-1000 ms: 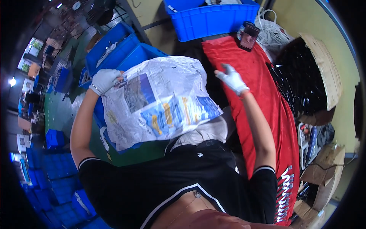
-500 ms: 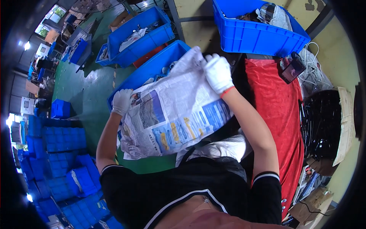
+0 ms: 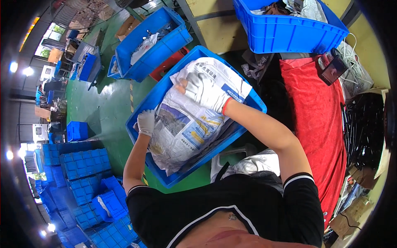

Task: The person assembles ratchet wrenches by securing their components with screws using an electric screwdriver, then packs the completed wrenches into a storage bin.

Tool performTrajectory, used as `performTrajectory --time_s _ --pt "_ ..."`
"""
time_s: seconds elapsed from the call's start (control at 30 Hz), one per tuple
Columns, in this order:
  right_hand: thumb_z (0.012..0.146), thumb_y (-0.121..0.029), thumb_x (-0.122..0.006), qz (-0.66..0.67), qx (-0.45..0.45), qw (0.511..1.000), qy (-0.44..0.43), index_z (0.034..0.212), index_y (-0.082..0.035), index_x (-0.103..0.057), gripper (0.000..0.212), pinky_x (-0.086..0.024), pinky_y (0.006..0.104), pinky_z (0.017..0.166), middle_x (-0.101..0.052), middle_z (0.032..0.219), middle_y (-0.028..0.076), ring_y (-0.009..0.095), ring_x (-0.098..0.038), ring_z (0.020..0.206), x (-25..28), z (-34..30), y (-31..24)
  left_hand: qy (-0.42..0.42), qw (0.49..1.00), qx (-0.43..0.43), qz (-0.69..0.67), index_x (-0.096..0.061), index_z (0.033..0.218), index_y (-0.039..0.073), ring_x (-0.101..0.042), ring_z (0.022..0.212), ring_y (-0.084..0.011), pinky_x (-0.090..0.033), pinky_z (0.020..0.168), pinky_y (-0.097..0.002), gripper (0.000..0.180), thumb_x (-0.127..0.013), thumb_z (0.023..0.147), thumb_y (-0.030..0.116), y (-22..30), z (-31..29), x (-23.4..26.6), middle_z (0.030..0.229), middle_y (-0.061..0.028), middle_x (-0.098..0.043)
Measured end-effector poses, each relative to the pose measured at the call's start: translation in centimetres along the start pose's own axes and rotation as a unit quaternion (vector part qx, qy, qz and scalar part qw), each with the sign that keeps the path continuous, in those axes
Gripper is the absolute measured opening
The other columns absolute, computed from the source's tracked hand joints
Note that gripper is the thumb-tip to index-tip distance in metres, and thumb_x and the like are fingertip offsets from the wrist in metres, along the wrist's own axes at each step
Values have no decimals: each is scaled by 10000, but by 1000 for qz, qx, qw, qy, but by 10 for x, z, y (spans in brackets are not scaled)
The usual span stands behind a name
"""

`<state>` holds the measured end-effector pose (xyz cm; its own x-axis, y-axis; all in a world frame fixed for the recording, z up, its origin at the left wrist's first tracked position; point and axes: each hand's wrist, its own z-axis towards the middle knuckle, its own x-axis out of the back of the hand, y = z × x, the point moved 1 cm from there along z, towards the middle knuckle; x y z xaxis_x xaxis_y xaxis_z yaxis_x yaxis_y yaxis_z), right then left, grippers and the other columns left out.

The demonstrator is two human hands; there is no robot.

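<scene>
A sheet of newspaper (image 3: 178, 130) with printed pictures and text lies crumpled inside a blue plastic crate (image 3: 256, 103) before me, covering most of what the crate holds. My left hand (image 3: 146, 122), in a white glove, is at the crate's left side with its fingers closed on the paper's edge. Across the upper part of the sheet my right hand (image 3: 203, 91) rests, gloved in white with an orange-red cuff. It is slightly smeared by motion, its fingers stretched out over the paper and a bare fingertip showing.
Another blue crate (image 3: 153, 64) with scraps stands beyond. At the upper right sits a filled blue crate (image 3: 295, 35). Red cloth (image 3: 312, 124) drapes along my right, with a small dark-screened device (image 3: 333, 70) at its far end. Stacked blue crates (image 3: 84, 165) stand at left.
The newspaper, held up in both hands before, now lies down in the crate. My right hand has moved left and down onto it; my left hand has stayed by the paper's left edge.
</scene>
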<state>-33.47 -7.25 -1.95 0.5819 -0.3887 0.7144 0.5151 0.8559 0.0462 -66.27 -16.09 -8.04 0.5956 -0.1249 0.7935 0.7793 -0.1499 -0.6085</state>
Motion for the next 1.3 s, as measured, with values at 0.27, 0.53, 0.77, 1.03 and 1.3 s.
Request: performTrajectory --time_s 0.27,0.53,0.77,1.03,1.3 --pt "819 -146 -465 49 -78 995 22 1315 -161 -380 504 -433 453 843 -443 1302 92 303 -509 1026 12 10 22 109 950 83 -281 -449 1302 99 -389 1199 -326 -314 976 -464 659 -682 724 313 22 -6 99 1349 -138 -392" --pt "643 -366 -712 60 -83 965 -240 1312 -174 -399 764 -323 590 943 -429 1277 104 357 -419 1179 -29 -3 -3 -206 941 -141 -228 -255 1433 163 53 1352 -445 -74 1081 -547 1110 -580 564 772 44 -22 64 1490 -226 -9" --pt "712 -623 -584 83 -236 865 -436 1432 -175 -231 918 -199 526 1067 -172 1488 154 389 -161 1358 -45 -38 29 -145 922 -267 -241 -321 1402 168 -183 1310 -391 -206 1031 -534 966 -637 626 649 34 13 99 1450 -180 -184" --pt "748 -345 -569 84 -224 942 -236 1204 -37 -488 556 -401 475 914 -496 1210 197 370 -475 1116 -56 -48 29 141 910 -156 -356 -395 1323 62 -422 1163 -354 -351 979 -417 734 -692 692 288 117 137 81 1356 -174 -375" --pt "839 -235 -477 -50 -333 844 -417 1355 -140 -384 533 -439 598 724 -411 1330 176 370 -519 1050 35 -53 -41 153 893 -119 -407 -387 1292 -53 -361 1222 -390 -307 1022 -433 604 -596 822 262 106 121 56 1383 -216 -336"
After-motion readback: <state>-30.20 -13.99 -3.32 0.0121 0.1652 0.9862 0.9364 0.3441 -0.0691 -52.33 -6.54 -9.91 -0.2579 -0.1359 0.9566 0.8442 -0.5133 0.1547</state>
